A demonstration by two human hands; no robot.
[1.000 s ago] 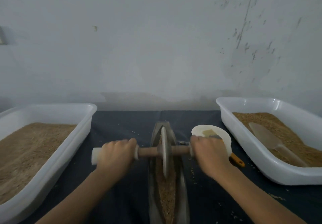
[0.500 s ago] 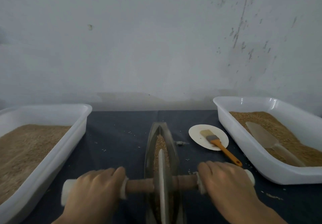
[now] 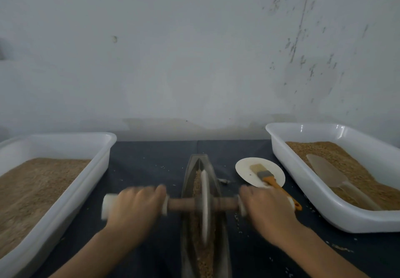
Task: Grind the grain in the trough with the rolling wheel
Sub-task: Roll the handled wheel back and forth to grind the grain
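Dark bench (image 3: 140,169): wheel (image 3: 204,204) stands in trough (image 3: 218,191) of grain (image 3: 201,254), between left hand (image 3: 134,208) and right hand (image 3: 267,207), both blurred, curled round axle handles (image 3: 184,204). Trough's near end cut off. Wheel rolled farther away than half a second ago.

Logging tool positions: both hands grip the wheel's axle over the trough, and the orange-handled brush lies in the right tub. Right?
Not quite. In the head view the brush lies on the small round plate beside the trough; the right tub holds a scoop. Left hand and right hand do grip the axle.
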